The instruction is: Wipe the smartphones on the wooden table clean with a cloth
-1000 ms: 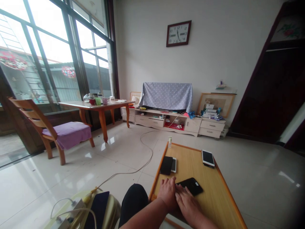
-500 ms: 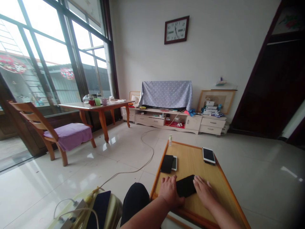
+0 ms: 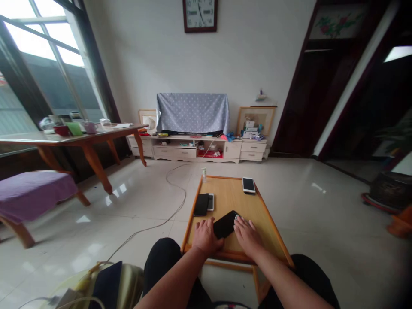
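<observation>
A low wooden tray table point(image 3: 257, 214) stands on the floor in front of my knees. A black phone point(image 3: 225, 224) lies on it between my hands. My left hand point(image 3: 205, 235) rests flat on the table at the phone's left edge, fingers stretched out. On the phone's right side my right hand point(image 3: 247, 231) lies flat too, fingertips touching the phone. Further back sit a black phone case point(image 3: 201, 204) with a white phone point(image 3: 210, 201) beside it, and another white phone point(image 3: 248, 185) at the far right.
A small bottle point(image 3: 204, 174) stands at the table's far left corner. A white cable point(image 3: 174, 201) runs over the tiled floor. A wooden table point(image 3: 80, 139) and a purple-cushioned chair point(image 3: 32, 193) are at left. A cabinet point(image 3: 196, 150) lines the far wall.
My right hand slid off my left hand to the far side of the black phone. My head turned right and dipped, so both knees now show.
</observation>
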{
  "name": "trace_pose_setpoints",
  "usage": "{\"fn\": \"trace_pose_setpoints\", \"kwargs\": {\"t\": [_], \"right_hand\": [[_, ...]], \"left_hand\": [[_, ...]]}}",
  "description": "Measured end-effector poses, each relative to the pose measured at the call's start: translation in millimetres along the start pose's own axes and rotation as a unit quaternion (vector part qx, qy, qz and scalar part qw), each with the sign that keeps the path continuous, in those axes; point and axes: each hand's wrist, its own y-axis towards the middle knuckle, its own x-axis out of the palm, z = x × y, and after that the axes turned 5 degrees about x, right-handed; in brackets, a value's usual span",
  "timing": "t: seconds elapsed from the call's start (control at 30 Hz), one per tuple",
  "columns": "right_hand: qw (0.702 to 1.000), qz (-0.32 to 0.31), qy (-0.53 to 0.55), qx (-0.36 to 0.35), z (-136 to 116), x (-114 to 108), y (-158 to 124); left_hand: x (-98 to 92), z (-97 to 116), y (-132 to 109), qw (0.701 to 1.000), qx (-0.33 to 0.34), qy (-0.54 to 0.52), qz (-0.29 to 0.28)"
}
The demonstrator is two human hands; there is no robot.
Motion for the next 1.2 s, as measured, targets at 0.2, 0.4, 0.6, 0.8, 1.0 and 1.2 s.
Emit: {"fn": "trace_pose_setpoints", "kwargs": {"t": [0.2, 0.4, 0.6, 0.8, 1.0, 1.2], "right_hand": [[0.993, -0.024, 0.035, -0.107, -21, 9, -21], [1.0, -0.019, 0.02, 0.004, -1, -10, -4], [0.997, -0.031, 0.036, -0.064, -27, 3, -7], [0.998, -0.049, 0.036, -0.024, -19, -6, 10], [0.999, -0.033, 0.025, 0.003, -21, -2, 18], [0.986, -0.09, 0.039, -0.137, -63, 23, 14]], "left_hand": [[7.6, -5, 6, 1.0, 0.01, 0.001, 0.011], [9.9, -5, 7, 1.0, 0.011, 0.005, 0.016], [14.3, -9, 9, 0.999, 0.022, 0.0, 0.022], [14.4, -10, 9, 1.0, 0.018, -0.005, 0.019], [7.8, -8, 4, 1.0, 0.011, -0.012, 0.019], [-1.1, -8, -4, 1.0, 0.007, -0.018, 0.017]]}}
